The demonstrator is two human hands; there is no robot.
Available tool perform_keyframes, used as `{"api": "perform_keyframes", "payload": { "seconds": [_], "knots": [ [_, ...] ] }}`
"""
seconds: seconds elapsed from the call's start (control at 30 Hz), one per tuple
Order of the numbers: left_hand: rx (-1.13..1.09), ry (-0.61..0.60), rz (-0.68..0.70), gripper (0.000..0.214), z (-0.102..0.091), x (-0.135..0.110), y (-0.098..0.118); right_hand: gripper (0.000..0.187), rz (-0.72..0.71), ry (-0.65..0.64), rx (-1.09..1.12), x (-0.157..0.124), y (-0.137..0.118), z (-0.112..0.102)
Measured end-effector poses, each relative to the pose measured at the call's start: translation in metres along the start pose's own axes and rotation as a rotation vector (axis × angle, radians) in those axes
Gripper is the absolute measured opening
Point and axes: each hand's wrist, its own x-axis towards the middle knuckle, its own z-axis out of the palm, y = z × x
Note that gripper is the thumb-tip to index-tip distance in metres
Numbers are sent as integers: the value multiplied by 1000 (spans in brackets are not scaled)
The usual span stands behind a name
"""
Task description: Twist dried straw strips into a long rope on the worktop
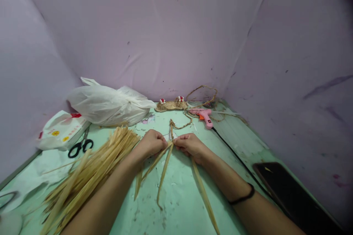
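Observation:
My left hand [152, 142] and my right hand [188, 144] are both closed, pinching dried straw strips [164, 170] where they meet between the fists. A braided straw cord [176, 125] runs away from that point across the green table [179, 205]. Loose strip ends trail back toward me under my forearms. A black band sits on my right wrist.
A big bundle of straw strips [88, 172] lies left of my left arm. Black scissors [80, 147], two white plastic bags [110, 104], a small woven straw piece [171, 104], a pink glue gun [203, 115] with black cable and a dark phone [286, 191] lie around. Purple walls enclose the table.

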Motion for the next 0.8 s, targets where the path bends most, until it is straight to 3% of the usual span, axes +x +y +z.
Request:
{"api": "perform_keyframes", "payload": {
  "seconds": [0.17,0.4,0.6,0.8],
  "knots": [
    [-2,-18,6,12,1,-2,0,9,3,7,15,0,0,0],
    [-50,-11,-45,7,-1,0,-1,8,10,15,18,1,2,-1],
    [188,-14,191,18,-3,7,-10,10,9,13,26,-1,0,0],
    [105,14,148,17,-3,8,-6,9,17,22,24,3,3,0]
  ]
}}
